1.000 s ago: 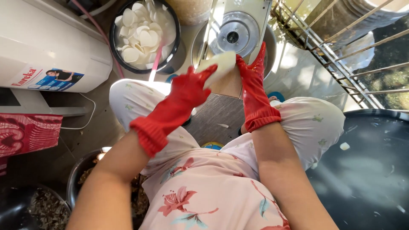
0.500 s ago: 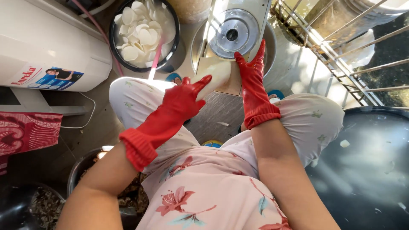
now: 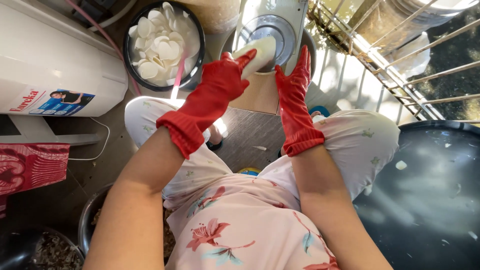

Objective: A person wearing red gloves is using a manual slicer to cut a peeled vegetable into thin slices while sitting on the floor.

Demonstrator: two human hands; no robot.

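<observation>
Pressing a pale peeled tuber [image 3: 256, 54] toward the round metal slicer disc [image 3: 267, 34], the left hand [image 3: 220, 82] in its red rubber glove was curled around the lower left end of the piece, fingers closed on it at upper centre of the frame. The tuber's long axis ran diagonally, from the gloved grip up and to the right, with its far end lying against the disc. The right hand [image 3: 292, 85], gloved in red too, stood just right of the tuber with fingers straight and together, pointing up the frame; whether its palm touched the piece could not be told. The left hand was the one gripping, the right merely flanking.

Both forearms rose from the bottom edge and converged on the slicer, the left bent inward from lower left, the right nearly vertical, each bare below the rolled glove cuff. Under them lay the knees in pale floral trousers, with a wooden board [image 3: 260, 95] between. At upper left sat a dark bowl [image 3: 131, 60] heaped with white slices, well apart from the grip. A large dark basin of water [image 3: 430, 200] filled the lower right.
</observation>
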